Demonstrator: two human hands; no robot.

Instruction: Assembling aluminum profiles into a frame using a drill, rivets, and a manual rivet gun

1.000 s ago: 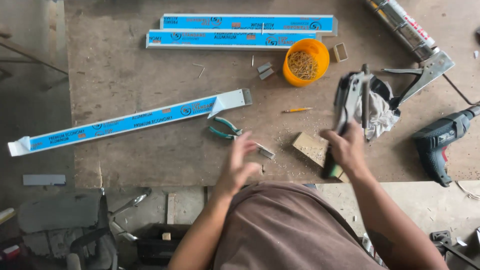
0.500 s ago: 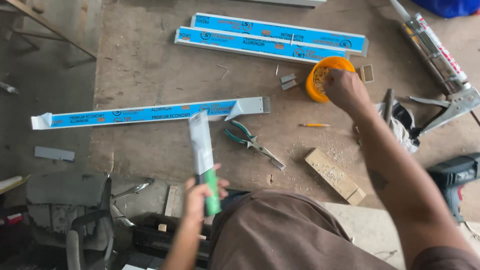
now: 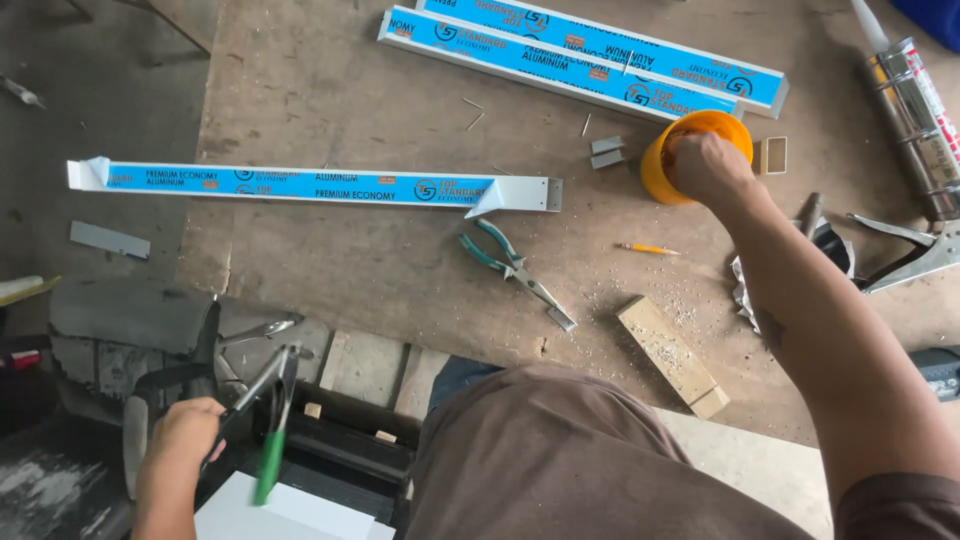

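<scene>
- The left hand is low at the near edge, off the board. Its fingers are curled tight around the dark grip of a tool with a green handle. The thin metal arms of the tool go up and away from the knuckles.
- Just under the green handle, beside those fingers, lies a white sheet.
- Beyond the left fingers, on the floor side, stands a grey block.
- Farther out, on the wooden board, pliers with teal grips lie between both hands, nearer to the right arm.
- A wood block lies near the right forearm, with pale shavings around it.
- A blue aluminium strip lies across the board, well beyond the left fingers.
- A small pencil lies just before the right wrist.
- The right hand is stretched far forward and reaches into an orange cup. Its fingertips are hidden inside the cup, so one cannot tell if they are spread or pinching something.
- Just to the left of these fingers lie small grey metal pieces.
- Beyond the cup lie two more blue profiles.
- Far to the right of the right fingers lies a caulking gun.
</scene>
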